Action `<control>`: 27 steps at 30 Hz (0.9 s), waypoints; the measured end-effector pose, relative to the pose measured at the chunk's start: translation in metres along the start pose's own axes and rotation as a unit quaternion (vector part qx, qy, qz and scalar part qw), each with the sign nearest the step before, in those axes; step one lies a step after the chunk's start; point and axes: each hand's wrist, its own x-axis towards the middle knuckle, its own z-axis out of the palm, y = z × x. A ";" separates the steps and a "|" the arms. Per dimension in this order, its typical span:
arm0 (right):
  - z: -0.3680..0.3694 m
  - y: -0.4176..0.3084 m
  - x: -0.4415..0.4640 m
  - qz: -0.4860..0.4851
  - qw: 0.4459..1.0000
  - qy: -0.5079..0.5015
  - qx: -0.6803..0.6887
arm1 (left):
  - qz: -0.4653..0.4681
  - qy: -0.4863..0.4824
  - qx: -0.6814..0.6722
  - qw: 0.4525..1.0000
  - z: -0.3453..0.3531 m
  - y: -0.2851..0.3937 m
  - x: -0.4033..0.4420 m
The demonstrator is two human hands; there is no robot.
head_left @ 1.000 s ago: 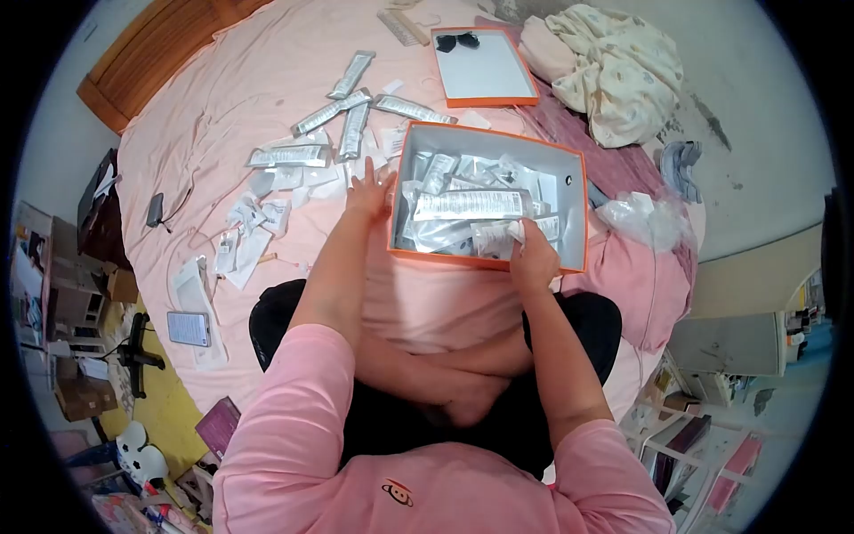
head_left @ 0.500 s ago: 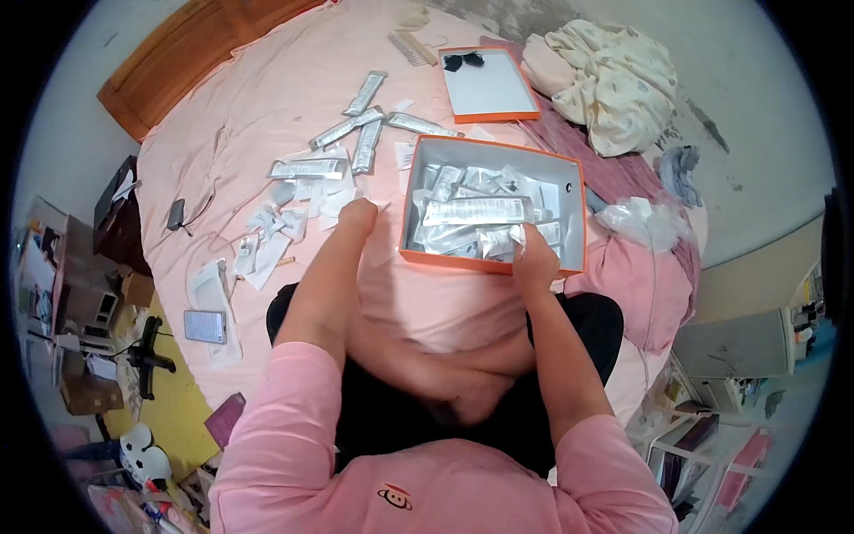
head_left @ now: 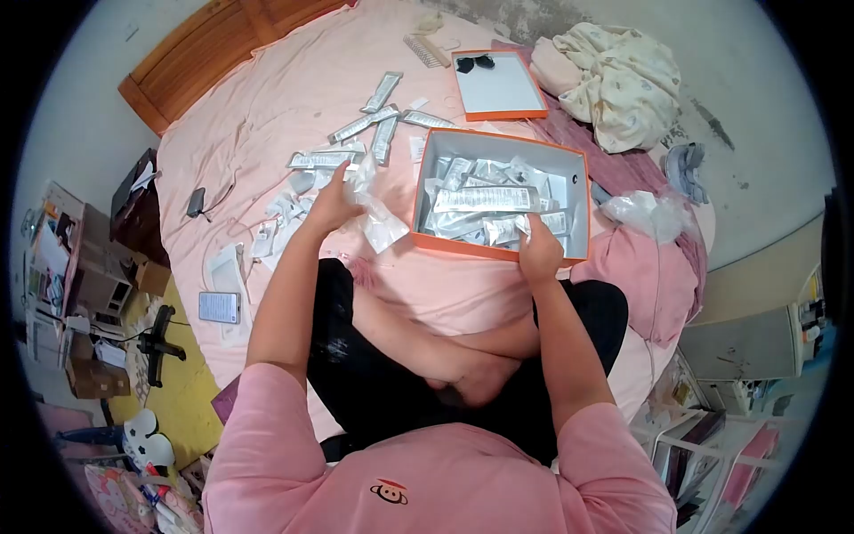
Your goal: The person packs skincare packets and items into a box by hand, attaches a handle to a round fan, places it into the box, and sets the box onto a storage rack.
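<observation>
An orange-rimmed box [head_left: 581, 198] on the bed holds several silver and clear packets. My right hand [head_left: 540, 250] is at the box's near edge, its fingers closed on a small white packet [head_left: 505, 231] inside. Left of the box, my left hand [head_left: 333, 203] is beside a translucent plastic wrapper [head_left: 382, 224]; whether its fingers grip the wrapper is hard to make out. Beyond that hand several silver sachets [head_left: 384, 92] lie on the sheet, with loose white wrappers [head_left: 283, 214] to its left.
An orange-edged lid [head_left: 500, 89] with a black item on it lies behind the box. A phone [head_left: 220, 307] and a charger [head_left: 197, 202] are at left. A clear plastic bag [head_left: 645, 215] and a crumpled cream blanket [head_left: 609, 84] are at right.
My left hand has moved away from the box's left side, and a translucent wrapper now shows beside it. My right hand stays at the box's near edge with the packet. The view has shifted slightly.
</observation>
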 end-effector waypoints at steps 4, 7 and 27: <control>-0.002 -0.002 -0.001 0.000 1.000 -0.001 0.018 | 0.014 0.044 -0.199 0.979 -0.009 0.015 -0.024; -0.005 -0.004 0.002 0.022 0.998 0.006 0.058 | 0.022 0.095 -0.318 0.943 -0.005 0.039 -0.048; -0.053 -0.085 -0.046 0.250 0.885 -0.090 0.383 | 0.066 -0.239 0.003 0.969 0.098 0.050 -0.124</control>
